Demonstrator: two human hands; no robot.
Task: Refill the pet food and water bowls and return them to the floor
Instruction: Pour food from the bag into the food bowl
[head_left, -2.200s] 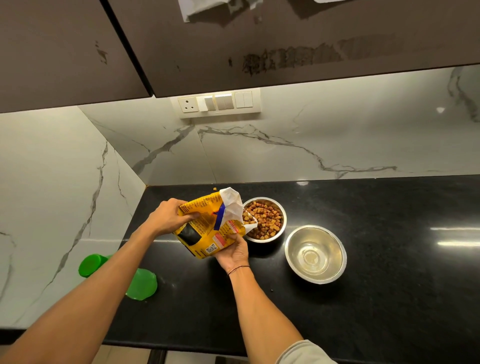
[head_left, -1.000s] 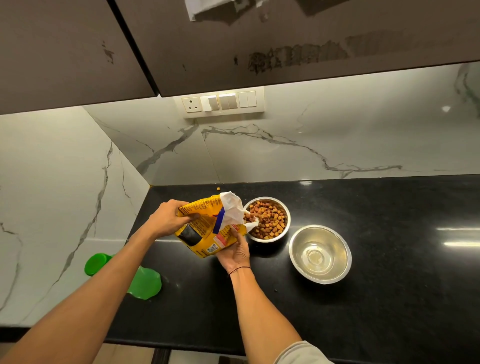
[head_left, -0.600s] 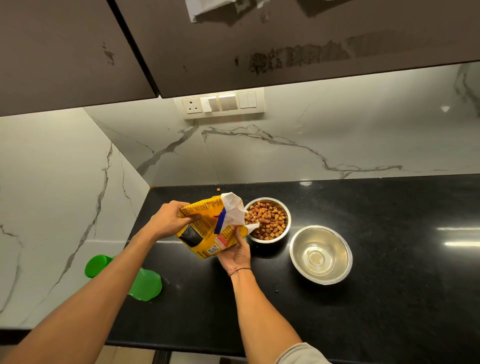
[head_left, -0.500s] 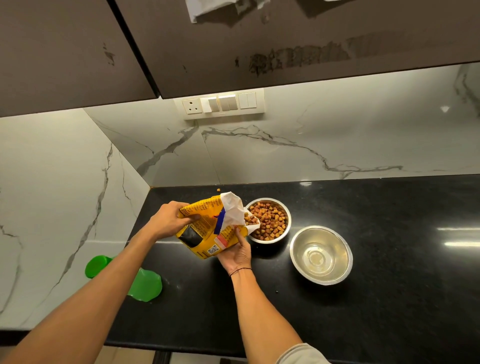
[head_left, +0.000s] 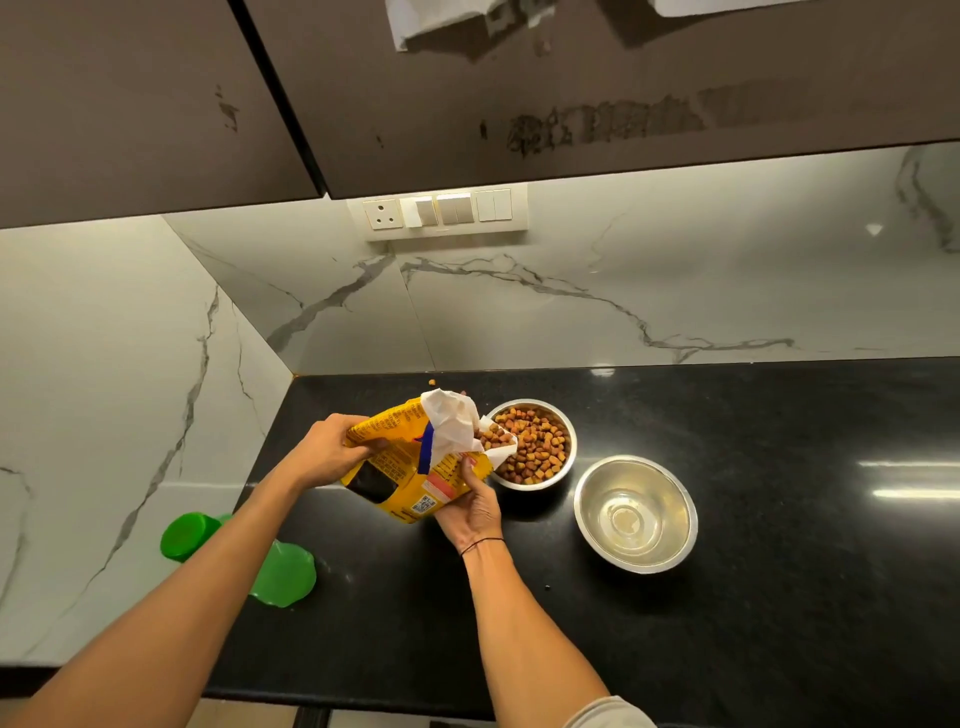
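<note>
1. Both hands hold one yellow food bag (head_left: 410, 467): left hand (head_left: 324, 452) curls round its rear end, right hand (head_left: 470, 506) grips underneath.
2. Its white mouth tilts over one kibble-filled food bowl (head_left: 535, 441) on the black table (head_left: 779, 571).
3. Right of that bowl sits one steel water bowl (head_left: 635, 514), just apart.
4. Left of the bag stands one green bottle (head_left: 184, 535), partly hidden.

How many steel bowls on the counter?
2. One steel bowl full of kibble sits at the mouth of the tilted yellow food bag. The other steel bowl stands to its right, nearer the front edge, with no kibble. None look hidden.
</note>
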